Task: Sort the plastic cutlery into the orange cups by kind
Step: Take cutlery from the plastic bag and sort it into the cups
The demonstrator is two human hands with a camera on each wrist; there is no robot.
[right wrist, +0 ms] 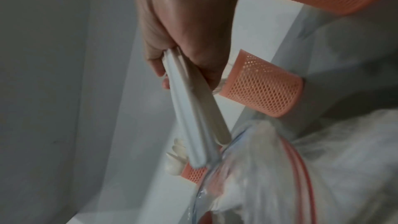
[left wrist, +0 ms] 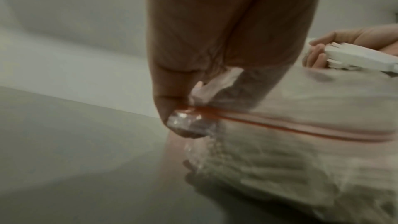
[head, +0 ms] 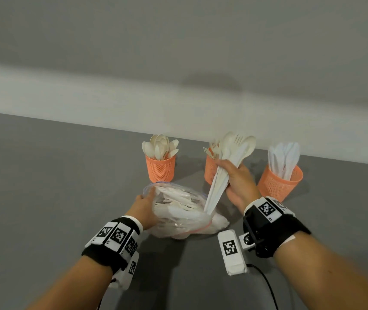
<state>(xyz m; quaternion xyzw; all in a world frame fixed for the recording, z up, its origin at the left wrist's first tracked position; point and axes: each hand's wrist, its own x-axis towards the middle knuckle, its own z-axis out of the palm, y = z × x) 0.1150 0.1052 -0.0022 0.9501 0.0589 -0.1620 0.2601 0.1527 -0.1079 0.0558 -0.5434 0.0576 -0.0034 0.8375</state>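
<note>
Three orange mesh cups stand in a row at the wall: a spoon cup [head: 160, 167], a fork cup [head: 210, 168] and a knife cup [head: 279, 183]. A clear zip bag [head: 178, 211] full of white cutlery lies on the grey table in front of them. My left hand [head: 144, 205] grips the bag's left side, its thumb pinching the plastic [left wrist: 185, 122] by the red seal. My right hand [head: 234, 175] grips a mixed bundle of white cutlery [head: 223, 173], heads up, handle ends [right wrist: 202, 142] still at the bag's mouth.
A white wall runs close behind the cups. A tagged white box [head: 231, 251] with a black cable lies on the table below my right wrist. Grey tabletop [head: 55, 175] stretches off to the left.
</note>
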